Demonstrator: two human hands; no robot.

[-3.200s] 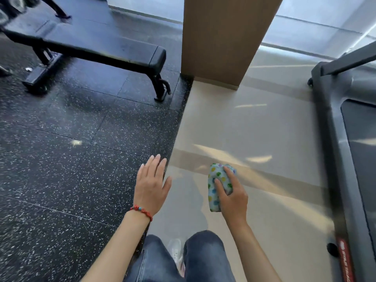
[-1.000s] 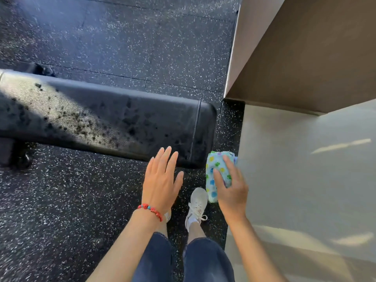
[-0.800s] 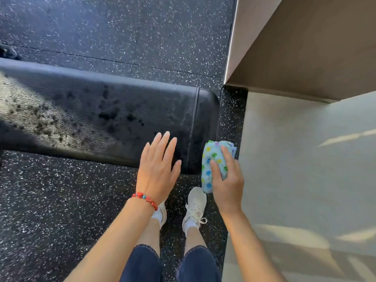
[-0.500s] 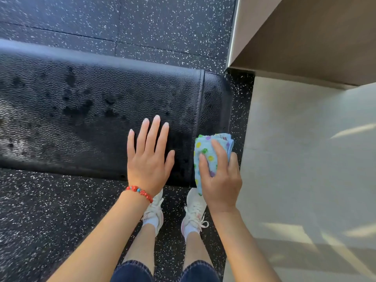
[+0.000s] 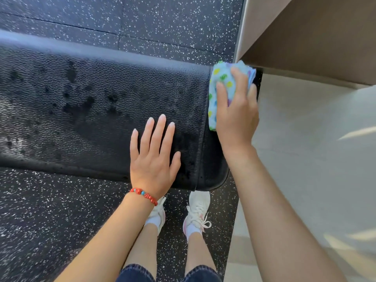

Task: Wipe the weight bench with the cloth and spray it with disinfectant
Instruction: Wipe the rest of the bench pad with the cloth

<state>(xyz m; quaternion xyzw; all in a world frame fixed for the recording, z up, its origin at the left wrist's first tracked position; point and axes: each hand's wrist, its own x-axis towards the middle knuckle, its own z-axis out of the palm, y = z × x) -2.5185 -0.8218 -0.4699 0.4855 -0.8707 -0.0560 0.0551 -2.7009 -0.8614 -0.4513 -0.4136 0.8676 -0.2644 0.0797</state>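
Black pebbled vinyl is filling the left and middle of the view: the bench [image 5: 81,110] is lying across the frame, its pad carrying dark wet blotches and a pale sheen toward the left. Its right end, past a stitched seam, is sitting just beside the pillar [image 5: 317,35]. The right hand [image 5: 236,110] is pressing the cloth [image 5: 221,78] onto that end section, near the far corner; its fingers are curling over the folded cloth and clamping it, thumb along the left side. The cloth is light blue with coloured spots. The left hand [image 5: 154,159] is lying flat over the pad near the front edge, just left of the seam, fingers straight and slightly apart, holding nothing. A red bracelet [image 5: 144,196] is circling its wrist. Two white shoes [image 5: 198,210] are standing on the speckled floor [image 5: 50,220] just below the bench's front edge, with pale tile [image 5: 315,149] lying to the right.
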